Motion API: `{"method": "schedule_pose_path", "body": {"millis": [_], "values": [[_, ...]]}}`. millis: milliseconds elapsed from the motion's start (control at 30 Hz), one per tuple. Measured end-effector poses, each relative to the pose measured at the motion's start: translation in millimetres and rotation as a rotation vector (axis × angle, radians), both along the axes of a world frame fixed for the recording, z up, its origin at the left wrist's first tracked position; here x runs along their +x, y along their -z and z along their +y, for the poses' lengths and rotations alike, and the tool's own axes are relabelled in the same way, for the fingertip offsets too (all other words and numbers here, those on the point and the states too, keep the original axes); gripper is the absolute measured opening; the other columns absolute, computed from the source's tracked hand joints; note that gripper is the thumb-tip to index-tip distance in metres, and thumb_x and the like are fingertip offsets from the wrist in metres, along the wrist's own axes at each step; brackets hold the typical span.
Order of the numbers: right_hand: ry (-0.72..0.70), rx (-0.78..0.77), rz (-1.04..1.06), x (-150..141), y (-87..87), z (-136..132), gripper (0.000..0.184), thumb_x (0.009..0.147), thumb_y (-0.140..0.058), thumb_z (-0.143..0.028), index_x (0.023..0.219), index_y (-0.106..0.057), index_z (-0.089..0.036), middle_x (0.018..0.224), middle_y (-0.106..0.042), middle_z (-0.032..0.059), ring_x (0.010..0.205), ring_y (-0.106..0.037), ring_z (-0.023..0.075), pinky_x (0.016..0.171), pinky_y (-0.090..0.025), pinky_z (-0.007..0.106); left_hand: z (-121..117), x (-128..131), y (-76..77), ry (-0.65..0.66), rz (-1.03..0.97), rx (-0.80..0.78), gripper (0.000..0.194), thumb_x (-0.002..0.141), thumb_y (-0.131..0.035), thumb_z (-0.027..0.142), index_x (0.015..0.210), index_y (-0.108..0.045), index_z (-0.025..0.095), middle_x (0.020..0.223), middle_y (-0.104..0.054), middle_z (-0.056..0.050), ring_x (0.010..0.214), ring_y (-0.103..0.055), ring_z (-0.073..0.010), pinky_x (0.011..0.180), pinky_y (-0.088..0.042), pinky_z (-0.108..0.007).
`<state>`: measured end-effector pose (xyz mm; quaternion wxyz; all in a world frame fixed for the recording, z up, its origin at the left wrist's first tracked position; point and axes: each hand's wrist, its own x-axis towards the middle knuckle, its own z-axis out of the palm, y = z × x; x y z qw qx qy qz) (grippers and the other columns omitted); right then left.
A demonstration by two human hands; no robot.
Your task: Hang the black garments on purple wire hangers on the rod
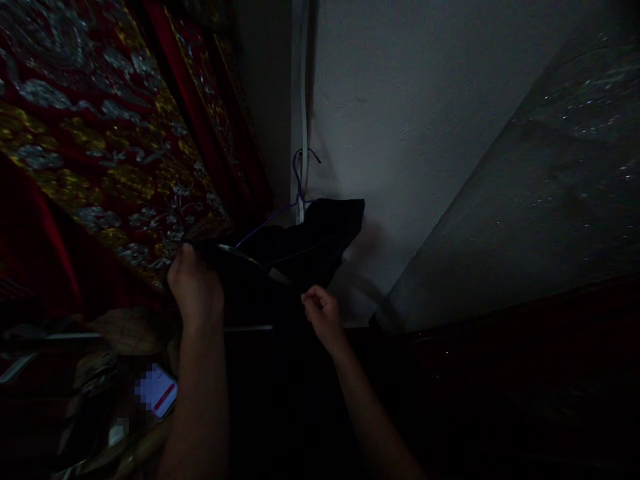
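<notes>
Head view, very dark: a black garment (327, 243) hangs in the middle on a purple hanger (270, 217), whose hook sits at a pale upright strip (304, 80) against a grey wall (410, 127). The left hand (195, 287) is clamped on the garment's upper edge at the left, its thumb on top and its fingers bent around the cloth. The right hand (323, 312) is lower and further right, well apart from the left, its fingers curled in beside the front of the garment; it is too dark to tell whether cloth is caught between them. Between the hands, a thin light line (240, 253) runs slantwise along the garment. To the left, a red cloth (115, 140) with gold and silver patterns fills the upper corner. Below it, near the left forearm, a phone (159, 393) with a lit screen lies tilted among other items, which are mostly lost in shadow. At the right, a darker grey surface (545, 180) with small bright specks slopes away beside the wall.
</notes>
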<state>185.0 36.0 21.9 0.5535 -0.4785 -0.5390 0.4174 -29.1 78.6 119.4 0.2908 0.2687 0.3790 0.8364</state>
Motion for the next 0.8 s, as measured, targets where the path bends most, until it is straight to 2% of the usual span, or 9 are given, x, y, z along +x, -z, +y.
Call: {"method": "schedule_pose_path", "body": {"millis": [67,167,267,333,400,500,633,700,800], "values": [[-0.038,-0.036,0.057,-11,10.8,-22,0.024,0.083,-0.054,-0.039,0.068,-0.049,-0.022,0.051,-0.039,-0.0067,0.049,-0.036,0.0103,0.048,-0.028,0.023,-3,-18,33.0,0.194,-0.291,-0.173,0.018,0.090,-0.054,0.025,0.073,-0.058,0.020,0.064,-0.058,0.003,0.067,-0.059,-0.0119,0.071,-0.048,-0.021],[-0.042,-0.096,0.156,-23,20.9,-43,0.023,0.083,-0.053,-0.038,0.067,-0.048,-0.022,0.050,-0.037,-0.0073,0.046,-0.034,0.0099,0.046,-0.026,0.023,-18,-17,82.2,0.291,-0.357,-0.303,0.018,0.084,-0.052,0.019,0.068,-0.057,0.021,0.054,-0.055,0.003,0.059,-0.059,-0.0135,0.067,-0.049,-0.024],[0.013,-0.109,0.183,-20,26.3,-45,0.022,0.083,-0.053,-0.039,0.069,-0.050,-0.022,0.050,-0.038,-0.0070,0.046,-0.035,0.0103,0.046,-0.026,0.023,-31,10,109.8,0.374,-0.363,-0.348,0.011,0.080,-0.056,0.022,0.071,-0.062,0.021,0.058,-0.061,0.001,0.065,-0.064,-0.0165,0.070,-0.051,-0.027],[0.075,-0.086,0.148,-10,27.9,-40,0.024,0.084,-0.054,-0.040,0.069,-0.051,-0.022,0.053,-0.040,-0.0056,0.050,-0.038,0.0113,0.049,-0.030,0.024,-37,31,111.5,0.434,-0.358,-0.348,0.007,0.077,-0.062,0.026,0.075,-0.065,0.020,0.068,-0.067,0.000,0.072,-0.067,-0.0176,0.075,-0.051,-0.029],[0.140,-0.077,0.086,2,27.7,-34,0.027,0.085,-0.056,-0.043,0.070,-0.054,-0.021,0.059,-0.048,-0.0029,0.057,-0.046,0.0132,0.055,-0.037,0.025,-43,49,103.2,0.471,-0.297,-0.311,0.012,0.075,-0.069,0.031,0.078,-0.066,0.020,0.078,-0.070,0.000,0.078,-0.067,-0.0169,0.078,-0.051,-0.028],[0.178,-0.055,0.020,14,21.5,-35,0.027,0.085,-0.062,-0.046,0.091,-0.063,-0.020,0.088,-0.065,0.0046,0.084,-0.061,0.0193,0.076,-0.048,0.030,-58,70,84.2,0.539,-0.008,-0.231,0.020,0.076,-0.075,0.038,0.080,-0.067,0.020,0.081,-0.068,0.001,0.080,-0.063,-0.0149,0.077,-0.049,-0.025],[-0.038,0.088,0.058,17,4.7,-48,0.044,0.087,-0.066,-0.040,0.126,-0.054,-0.026,0.130,-0.061,0.0078,0.121,-0.057,0.0227,0.104,-0.044,0.036,-78,90,67.4,0.611,0.483,-0.167,0.020,0.086,-0.069,0.040,0.086,-0.069,0.020,0.085,-0.067,-0.001,0.084,-0.062,-0.0174,0.080,-0.048,-0.026],[-0.115,0.116,0.050,15,-1.5,-52,0.047,0.086,-0.068,-0.034,0.129,-0.052,-0.027,0.131,-0.061,0.0068,0.124,-0.057,0.0223,0.107,-0.043,0.036,-82,97,63.8,0.597,0.632,-0.115,0.018,0.090,-0.065,0.037,0.090,-0.070,0.020,0.089,-0.067,-0.003,0.088,-0.063,-0.0188,0.083,-0.048,-0.028],[-0.131,0.107,-0.015,15,-4.4,-49,0.031,0.088,-0.063,-0.027,0.119,-0.059,-0.024,0.118,-0.068,0.0062,0.113,-0.062,0.0225,0.102,-0.046,0.037,-83,101,63.2,0.547,0.741,-0.056,0.016,0.094,-0.061,0.035,0.092,-0.069,0.021,0.092,-0.066,-0.004,0.091,-0.062,-0.0190,0.084,-0.048,-0.028]]}}
